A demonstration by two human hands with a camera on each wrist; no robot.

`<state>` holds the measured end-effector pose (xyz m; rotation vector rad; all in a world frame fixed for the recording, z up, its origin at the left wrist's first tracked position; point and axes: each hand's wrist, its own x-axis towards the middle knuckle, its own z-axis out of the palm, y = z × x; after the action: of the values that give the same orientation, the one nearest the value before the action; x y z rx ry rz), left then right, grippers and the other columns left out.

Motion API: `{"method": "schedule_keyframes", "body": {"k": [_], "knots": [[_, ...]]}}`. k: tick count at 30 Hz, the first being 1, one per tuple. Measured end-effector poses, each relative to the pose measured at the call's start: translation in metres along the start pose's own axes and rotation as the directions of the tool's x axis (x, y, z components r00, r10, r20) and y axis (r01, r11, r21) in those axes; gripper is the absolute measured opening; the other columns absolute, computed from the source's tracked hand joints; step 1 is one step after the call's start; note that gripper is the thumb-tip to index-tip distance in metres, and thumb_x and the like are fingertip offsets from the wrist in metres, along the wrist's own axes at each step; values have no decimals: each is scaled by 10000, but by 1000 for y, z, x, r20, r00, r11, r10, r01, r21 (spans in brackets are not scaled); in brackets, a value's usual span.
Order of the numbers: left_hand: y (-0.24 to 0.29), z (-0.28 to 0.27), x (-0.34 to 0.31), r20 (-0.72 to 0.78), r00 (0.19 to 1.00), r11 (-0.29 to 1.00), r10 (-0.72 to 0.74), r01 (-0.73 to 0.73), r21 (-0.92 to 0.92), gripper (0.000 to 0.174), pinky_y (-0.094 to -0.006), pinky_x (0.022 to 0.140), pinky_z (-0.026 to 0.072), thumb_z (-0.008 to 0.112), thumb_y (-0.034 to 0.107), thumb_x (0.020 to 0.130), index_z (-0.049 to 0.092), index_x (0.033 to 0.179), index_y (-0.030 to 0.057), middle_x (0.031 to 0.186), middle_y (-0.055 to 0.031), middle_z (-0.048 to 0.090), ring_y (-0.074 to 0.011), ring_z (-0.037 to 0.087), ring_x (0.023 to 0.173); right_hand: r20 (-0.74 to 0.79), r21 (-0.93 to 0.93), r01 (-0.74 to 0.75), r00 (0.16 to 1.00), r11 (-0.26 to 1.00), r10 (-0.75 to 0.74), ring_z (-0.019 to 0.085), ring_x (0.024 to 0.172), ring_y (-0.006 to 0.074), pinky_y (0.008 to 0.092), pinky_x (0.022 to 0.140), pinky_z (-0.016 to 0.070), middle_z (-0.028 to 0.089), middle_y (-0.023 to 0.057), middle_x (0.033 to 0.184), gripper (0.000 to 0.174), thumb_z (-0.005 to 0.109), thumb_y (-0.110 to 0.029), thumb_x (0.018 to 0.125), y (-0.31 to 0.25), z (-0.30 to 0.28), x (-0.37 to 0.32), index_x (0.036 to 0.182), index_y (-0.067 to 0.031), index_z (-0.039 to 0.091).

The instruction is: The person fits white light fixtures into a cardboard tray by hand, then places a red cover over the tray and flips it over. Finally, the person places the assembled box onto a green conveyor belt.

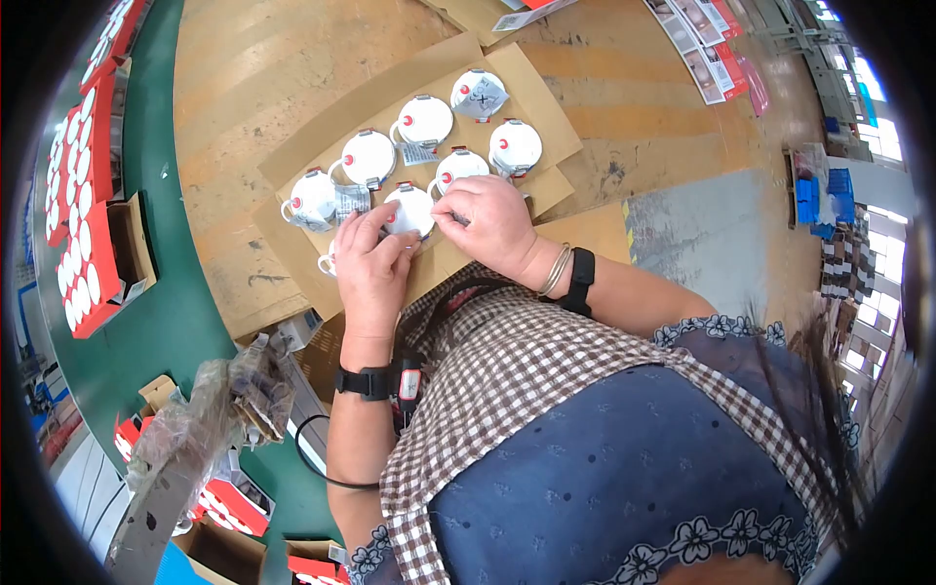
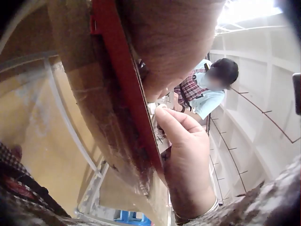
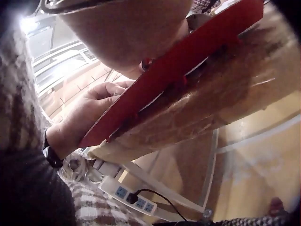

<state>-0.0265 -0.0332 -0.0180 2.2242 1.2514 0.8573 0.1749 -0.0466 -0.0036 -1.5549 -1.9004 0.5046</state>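
Note:
Several white round units with red centres lie in a shallow cardboard tray (image 1: 546, 161). My left hand (image 1: 373, 268) holds the near edge of one white unit (image 1: 413, 207), thumb and fingers bent round it. Just right of that unit, my right hand (image 1: 487, 222) has its thumb and forefinger together. In the left wrist view the right hand (image 2: 188, 155) pinches a small pale thing, too small to identify. The right wrist view shows the left hand (image 3: 87, 110) with bent fingers, partly behind a red edge (image 3: 178, 68).
Red boxes of white discs (image 1: 86, 253) stand on the green surface (image 1: 156, 244) at the left. A plastic-wrapped post (image 1: 185, 439) rises at the lower left. Printed cartons (image 1: 697, 44) lie at the top right. Another person (image 2: 202, 92) shows in the left wrist view.

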Motion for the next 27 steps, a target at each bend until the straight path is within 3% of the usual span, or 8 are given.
{"method": "schedule_keyframes", "body": {"k": [15,20,27], "knots": [[0,-2,-3,19,1000,1000,13,-14,10,135,-506,1109,448,822,118,742,739,847,99,1222,-66,705,-296,646,1140,-15,-6,-2,1000,1000,2,671,790,287,432,709,519,675,73,777,53,725,-120,791,-2,-1,-3,762,-85,697],[1,0,-7,29,1000,1000,2,-1,-3,148,-511,1109,447,824,115,745,735,862,96,1228,-70,703,-296,646,1142,38,102,-69,997,992,66,676,818,314,433,704,541,693,92,871,50,734,-122,845,3,-10,-8,861,-76,723],[2,1,-15,52,998,1000,-23,24,-14,168,-518,1113,442,828,121,747,732,882,95,1232,-73,699,-298,644,1145,109,95,-104,990,990,94,683,839,303,394,734,546,698,94,909,68,743,-80,862,3,-16,-15,923,-56,728]]}}
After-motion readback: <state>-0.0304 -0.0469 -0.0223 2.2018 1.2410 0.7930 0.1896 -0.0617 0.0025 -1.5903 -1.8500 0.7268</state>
